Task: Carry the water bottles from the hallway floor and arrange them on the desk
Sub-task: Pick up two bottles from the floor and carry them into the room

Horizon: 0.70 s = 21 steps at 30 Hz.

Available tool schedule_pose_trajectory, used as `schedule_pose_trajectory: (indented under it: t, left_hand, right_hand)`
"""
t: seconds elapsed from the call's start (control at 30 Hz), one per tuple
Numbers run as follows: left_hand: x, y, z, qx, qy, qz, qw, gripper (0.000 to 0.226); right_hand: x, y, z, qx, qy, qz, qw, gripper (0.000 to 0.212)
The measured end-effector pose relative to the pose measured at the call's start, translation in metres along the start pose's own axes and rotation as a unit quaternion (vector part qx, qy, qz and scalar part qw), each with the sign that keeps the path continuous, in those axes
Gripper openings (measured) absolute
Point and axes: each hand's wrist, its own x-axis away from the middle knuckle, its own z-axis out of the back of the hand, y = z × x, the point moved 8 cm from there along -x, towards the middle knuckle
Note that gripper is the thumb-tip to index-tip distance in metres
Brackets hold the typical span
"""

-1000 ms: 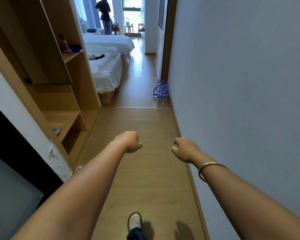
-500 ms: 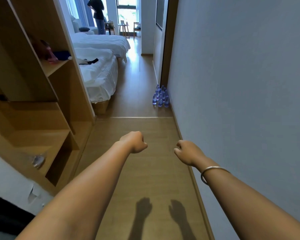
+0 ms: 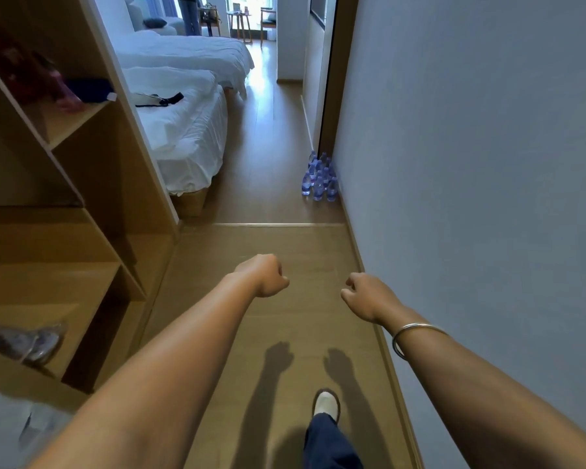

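A cluster of several clear water bottles with blue labels [image 3: 318,179] stands upright on the wooden hallway floor, tight against the right wall by a door frame. Both my arms stretch out ahead, well short of the bottles. My left hand [image 3: 266,275] is curled into a fist and holds nothing. My right hand [image 3: 364,294], with a metal bangle on its wrist, also has its fingers curled with nothing in them. No desk shows in the head view.
An open wooden wardrobe [image 3: 82,204] with shelves lines the left side. The grey wall [image 3: 471,164] runs along the right. Beyond a floor threshold [image 3: 278,225] stand two white beds [image 3: 186,130]. A person [image 3: 188,11] stands far back by chairs. My foot [image 3: 325,404] is on the floor.
I have walked forward down the hallway; the bottles and beds are nearer and the wardrobe has slid past on the left. Both hands stay curled and keep their pose.
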Motion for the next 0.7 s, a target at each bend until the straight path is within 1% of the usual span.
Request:
schedule_pose_trajectory:
  t: [0.2,0.47,0.53,0.7]
  left_hand:
    - [-0.112,0.008,0.029,0.000,0.000,0.007,1.000,0.027]
    - [-0.265,0.048,0.073,0.029,-0.011,0.010,0.999,0.029]
    - [-0.296,0.054,0.081,0.032,-0.012,0.007,0.999,0.027]
    - [-0.363,0.059,0.102,0.033,-0.006,0.007,0.999,0.026]
  right_hand:
    - [-0.109,0.015,0.024,-0.013,-0.003,0.007,1.000,0.038]
    - [-0.262,0.051,0.078,-0.015,-0.010,0.000,1.000,0.030]
    - [-0.292,0.058,0.089,-0.013,-0.008,-0.001,1.000,0.026]
    - [-0.354,0.066,0.100,-0.025,-0.013,0.006,1.000,0.027]
